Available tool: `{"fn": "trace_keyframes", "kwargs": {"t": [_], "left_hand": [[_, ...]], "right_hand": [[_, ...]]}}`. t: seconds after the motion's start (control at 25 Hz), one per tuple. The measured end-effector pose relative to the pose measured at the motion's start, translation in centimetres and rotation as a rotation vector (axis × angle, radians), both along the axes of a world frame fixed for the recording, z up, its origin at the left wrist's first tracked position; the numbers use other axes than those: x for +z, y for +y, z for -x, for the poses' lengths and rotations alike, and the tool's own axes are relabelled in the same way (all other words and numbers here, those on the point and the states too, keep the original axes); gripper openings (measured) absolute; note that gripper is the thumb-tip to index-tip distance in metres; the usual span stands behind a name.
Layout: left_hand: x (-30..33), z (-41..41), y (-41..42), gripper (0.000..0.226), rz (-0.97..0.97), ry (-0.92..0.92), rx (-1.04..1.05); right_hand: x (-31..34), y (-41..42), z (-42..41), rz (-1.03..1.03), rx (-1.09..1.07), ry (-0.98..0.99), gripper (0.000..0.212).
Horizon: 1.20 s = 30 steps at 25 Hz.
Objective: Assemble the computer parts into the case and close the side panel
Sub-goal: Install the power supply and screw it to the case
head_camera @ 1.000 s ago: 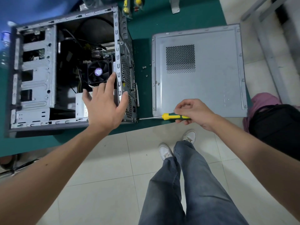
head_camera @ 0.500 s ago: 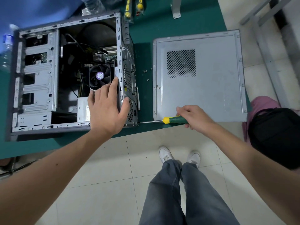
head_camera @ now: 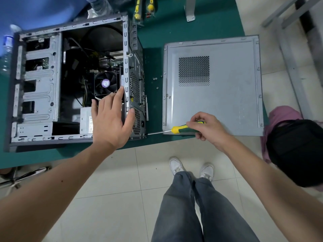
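While the open computer case (head_camera: 70, 81) lay on its side on the green table (head_camera: 201, 27), the person's left hand (head_camera: 111, 121) rested spread flat on its rear edge. Their right hand (head_camera: 208, 128) gripped a screwdriver (head_camera: 181, 128), tip at the case's back corner. Just beside lay the side panel (head_camera: 218, 102).

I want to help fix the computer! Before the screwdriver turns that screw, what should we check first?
1. Left hand steadying the case: ok, spread flat over its rear edge.
2. Right hand gripping the screwdriver: ok.
3. Screwdriver tip seated in a screw at the case's lower rear corner: cannot tell, too small.
4. Spare screws within reach: ok, lying on the green mat.
5. Side panel ready: ok, flat beside the case, not yet fitted.
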<state>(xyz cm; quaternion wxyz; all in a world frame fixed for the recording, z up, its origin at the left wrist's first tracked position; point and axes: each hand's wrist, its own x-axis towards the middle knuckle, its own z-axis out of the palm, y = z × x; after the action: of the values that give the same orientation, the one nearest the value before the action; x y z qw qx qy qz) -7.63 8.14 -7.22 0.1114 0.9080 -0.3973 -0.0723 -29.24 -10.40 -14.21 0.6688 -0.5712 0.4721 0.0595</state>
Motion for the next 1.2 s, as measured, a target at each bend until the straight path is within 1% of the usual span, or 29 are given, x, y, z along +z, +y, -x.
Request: {"fn": "trace_keyframes", "kwargs": {"t": [0.08, 0.12, 0.2, 0.24, 0.28, 0.32, 0.4, 0.44, 0.48, 0.52, 0.56, 0.6, 0.64, 0.68, 0.72, 0.76, 0.8, 0.88, 0.92, 0.96, 1.0, 1.08, 1.12, 1.16, 1.2], "left_hand": [[0.0, 0.0, 0.0, 0.063, -0.001, 0.002, 0.000], [0.0, 0.0, 0.0, 0.063, -0.001, 0.003, 0.000], [-0.1, 0.0, 0.0, 0.063, -0.004, 0.002, -0.001], [-0.1, 0.0, 0.0, 0.063, -0.005, 0.001, -0.002], [-0.1, -0.1, 0.0, 0.063, -0.003, 0.001, -0.002], [-0.1, -0.1, 0.0, 0.063, 0.000, 0.000, -0.003], [-0.2, -0.1, 0.1, 0.063, 0.009, -0.005, -0.007], [-0.2, -0.1, 0.1, 0.062, 0.013, -0.009, -0.008], [-0.2, -0.1, 0.0, 0.062, 0.013, -0.011, -0.008], [-0.2, -0.2, 0.1, 0.062, 0.010, -0.012, -0.008], [-0.2, -0.1, 0.1, 0.062, 0.009, -0.013, -0.007], [-0.2, -0.1, 0.1, 0.062, 0.009, -0.015, -0.006], [-0.2, -0.1, 0.1, 0.062, 0.009, -0.015, -0.006], [-0.2, -0.1, 0.1, 0.062, 0.009, -0.013, -0.007], [-0.2, -0.2, 0.1, 0.062, 0.009, -0.011, -0.007], [-0.3, -0.2, 0.1, 0.062, 0.010, -0.013, -0.005], [-0.3, -0.2, 0.1, 0.062, 0.010, -0.014, -0.005], [-0.3, -0.1, 0.1, 0.062, 0.008, -0.015, -0.007], [-0.3, -0.1, 0.0, 0.062, 0.006, -0.017, -0.006], [-0.3, -0.1, 0.1, 0.062, 0.002, -0.018, -0.006], [-0.3, -0.2, 0.1, 0.062, 0.000, -0.015, -0.006], [-0.3, -0.2, 0.1, 0.061, 0.003, -0.012, -0.007], [-0.3, -0.2, 0.1, 0.061, 0.004, -0.015, -0.007], [-0.3, -0.2, 0.1, 0.061, 0.003, -0.014, -0.008], [-0.3, -0.2, 0.1, 0.061, 0.003, -0.011, -0.009]], "right_hand": [[-0.2, 0.4, -0.3, 0.083, 0.060, 0.107, 0.035], [-0.2, 0.4, -0.4, 0.073, 0.080, 0.119, 0.035], [-0.3, 0.1, 0.0, -0.036, 0.042, 0.031, 0.014], [-0.3, -0.1, 0.2, -0.076, 0.011, -0.020, 0.008], [-0.3, -0.2, 0.3, -0.077, -0.007, -0.038, 0.007], [-0.5, -0.1, 0.4, -0.042, -0.005, -0.017, 0.013], [-0.7, 0.3, 0.0, 0.068, 0.076, 0.099, 0.035], [-0.6, 0.4, -0.2, 0.085, 0.107, 0.120, 0.037], [-0.7, 0.4, -0.1, 0.052, 0.094, 0.090, 0.029], [-0.7, 0.2, 0.1, -0.011, 0.056, 0.032, 0.015], [-0.7, 0.0, 0.4, -0.049, 0.026, -0.031, 0.006], [-0.5, 0.0, 0.5, -0.051, 0.004, -0.064, 0.007], [-0.5, 0.0, 0.5, -0.021, 0.003, -0.050, 0.008], [-0.6, 0.0, 0.4, 0.018, 0.017, -0.002, 0.016], [-0.6, 0.1, 0.2, 0.064, 0.063, 0.062, 0.028], [-0.5, 0.2, 0.1, 0.091, 0.119, 0.112, 0.035], [-0.5, 0.2, 0.1, 0.079, 0.143, 0.107, 0.032], [-0.7, -0.1, 0.4, -0.045, 0.061, -0.018, 0.007], [-0.6, -0.2, 0.6, -0.082, 0.017, -0.080, 0.006], [-0.5, -0.2, 0.7, -0.081, 0.000, -0.098, 0.007], [-0.5, -0.2, 0.6, -0.048, 0.005, -0.071, 0.007], [-0.4, 0.0, 0.4, 0.047, 0.077, 0.061, 0.026], [-0.4, 0.0, 0.3, 0.071, 0.135, 0.113, 0.031], [-0.4, 0.1, 0.3, 0.060, 0.158, 0.106, 0.028], [-0.4, 0.0, 0.4, 0.021, 0.134, 0.052, 0.018]]}}
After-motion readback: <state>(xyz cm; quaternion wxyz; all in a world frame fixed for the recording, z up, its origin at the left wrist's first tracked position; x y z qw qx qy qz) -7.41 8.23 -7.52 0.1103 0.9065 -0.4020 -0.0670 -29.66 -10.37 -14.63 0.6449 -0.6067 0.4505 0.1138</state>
